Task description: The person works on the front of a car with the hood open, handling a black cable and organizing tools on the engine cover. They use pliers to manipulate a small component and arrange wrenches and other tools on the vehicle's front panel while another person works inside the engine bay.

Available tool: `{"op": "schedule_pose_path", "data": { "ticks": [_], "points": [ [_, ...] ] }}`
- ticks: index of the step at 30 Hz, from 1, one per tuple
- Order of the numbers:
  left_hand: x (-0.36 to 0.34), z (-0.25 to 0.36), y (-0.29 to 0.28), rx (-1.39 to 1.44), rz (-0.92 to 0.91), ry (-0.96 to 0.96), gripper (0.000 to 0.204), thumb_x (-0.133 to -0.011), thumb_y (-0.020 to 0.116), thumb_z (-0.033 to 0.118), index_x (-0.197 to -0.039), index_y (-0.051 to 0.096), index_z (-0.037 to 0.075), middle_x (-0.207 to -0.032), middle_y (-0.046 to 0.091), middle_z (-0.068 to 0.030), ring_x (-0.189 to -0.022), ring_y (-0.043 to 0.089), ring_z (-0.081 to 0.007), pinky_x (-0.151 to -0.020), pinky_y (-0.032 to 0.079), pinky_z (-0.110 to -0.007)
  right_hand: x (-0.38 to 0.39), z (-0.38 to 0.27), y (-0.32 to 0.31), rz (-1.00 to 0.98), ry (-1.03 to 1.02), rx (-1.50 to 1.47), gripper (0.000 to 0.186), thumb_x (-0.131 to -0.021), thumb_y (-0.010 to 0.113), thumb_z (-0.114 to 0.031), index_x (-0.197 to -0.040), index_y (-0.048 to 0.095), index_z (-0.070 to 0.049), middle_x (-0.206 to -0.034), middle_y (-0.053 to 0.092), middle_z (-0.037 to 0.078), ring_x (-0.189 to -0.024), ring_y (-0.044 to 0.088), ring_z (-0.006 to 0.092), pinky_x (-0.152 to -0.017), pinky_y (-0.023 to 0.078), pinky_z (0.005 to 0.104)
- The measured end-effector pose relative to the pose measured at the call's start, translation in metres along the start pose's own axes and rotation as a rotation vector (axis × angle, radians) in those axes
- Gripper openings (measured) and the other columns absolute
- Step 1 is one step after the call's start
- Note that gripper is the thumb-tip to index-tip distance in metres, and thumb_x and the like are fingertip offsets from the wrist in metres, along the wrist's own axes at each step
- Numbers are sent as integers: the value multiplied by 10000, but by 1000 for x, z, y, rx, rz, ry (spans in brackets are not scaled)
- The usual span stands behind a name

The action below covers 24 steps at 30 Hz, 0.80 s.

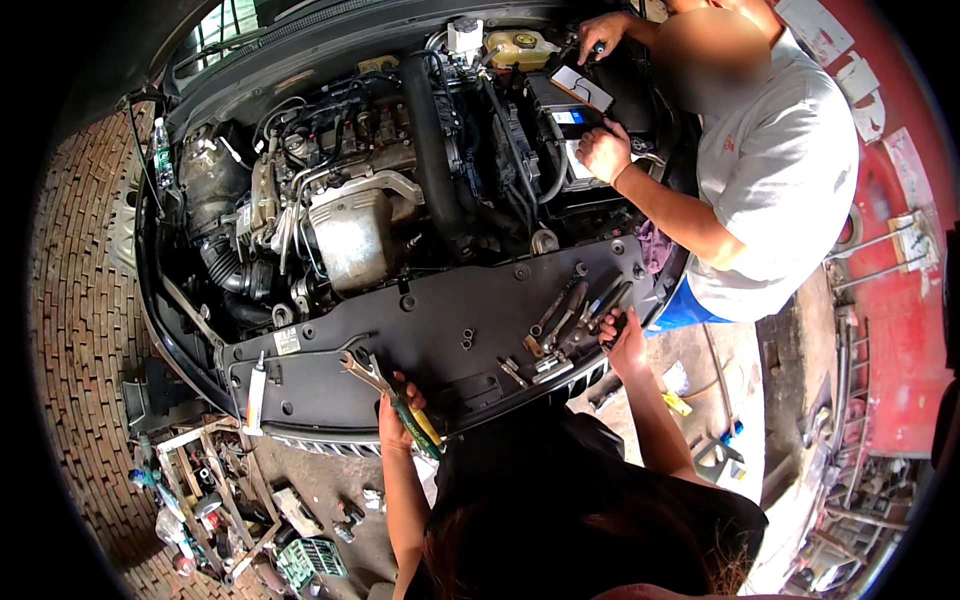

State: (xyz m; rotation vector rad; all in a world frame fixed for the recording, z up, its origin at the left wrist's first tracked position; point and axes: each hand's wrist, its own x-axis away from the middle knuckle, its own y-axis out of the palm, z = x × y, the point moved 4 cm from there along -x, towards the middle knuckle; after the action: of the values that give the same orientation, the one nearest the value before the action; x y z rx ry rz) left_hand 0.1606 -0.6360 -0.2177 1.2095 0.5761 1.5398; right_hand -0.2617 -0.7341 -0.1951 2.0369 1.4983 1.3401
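My left hand (395,418) is closed around a bundle of tools above the front edge of the black radiator cover (440,310). In it are pliers (422,425) with green and yellow handles, and an open-end wrench (360,372) with its jaws pointing up and left. My right hand (628,345) reaches to the right end of the cover, beside a pile of hand tools (578,312). Its fingers are bent and closed at the pile's edge; what they grip is hard to make out. Several small metal sockets (548,370) lie just left of that hand.
Behind the cover is the open engine bay (350,235). At the right a co-worker in a white shirt (770,180) leans in, hands over the battery (575,150). A white tube (256,395) stands at the cover's left end. Tools and scrap lie around a green crate (310,562) on the floor.
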Motion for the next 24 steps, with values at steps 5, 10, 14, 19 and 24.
{"op": "schedule_pose_path", "data": {
  "ticks": [5, 10, 14, 19, 24],
  "points": [
    [-1, -1, -11, 10, 5, 6, 298, -908, 599, 316, -1131, 514, 138, -828, 532, -63, -661, 470, -167, -601, 415, -279, -2, 1, -1, -28, -7, 12, 332, -998, 397, -375, -930, 502, -69, -802, 483, 36, -643, 408, 118, -589, 357, 259],
    [-1, -1, -11, -13, 0, 14, 300, -911, 596, 317, -1137, 509, 140, -826, 525, -61, -657, 465, -170, -598, 413, -282, -2, 1, -4, -66, -9, 1, 306, -978, 460, -364, -942, 529, -68, -821, 487, 32, -673, 425, 112, -595, 376, 236],
    [-2, 0, -10, -28, 1, 28, 294, -917, 588, 312, -1141, 503, 141, -823, 520, -61, -654, 462, -171, -596, 411, -284, -2, 1, -5, -53, -19, 19, 308, -977, 463, -367, -943, 528, -68, -819, 483, 30, -668, 420, 111, -595, 374, 236],
    [-1, 0, -7, -21, 6, 22, 284, -922, 581, 311, -1137, 503, 141, -826, 522, -58, -654, 462, -170, -594, 410, -285, -2, 1, -1, -25, -10, 14, 325, -990, 424, -372, -932, 515, -65, -806, 485, 36, -658, 414, 117, -598, 364, 253],
    [-2, 1, -7, -10, -30, 11, 279, -924, 577, 315, -1130, 506, 142, -831, 524, -49, -666, 467, -164, -609, 401, -283, -3, 1, -4, -22, -37, 26, 330, -998, 406, -364, -922, 511, -60, -801, 486, 40, -657, 409, 120, -600, 358, 262]
  ]
}}
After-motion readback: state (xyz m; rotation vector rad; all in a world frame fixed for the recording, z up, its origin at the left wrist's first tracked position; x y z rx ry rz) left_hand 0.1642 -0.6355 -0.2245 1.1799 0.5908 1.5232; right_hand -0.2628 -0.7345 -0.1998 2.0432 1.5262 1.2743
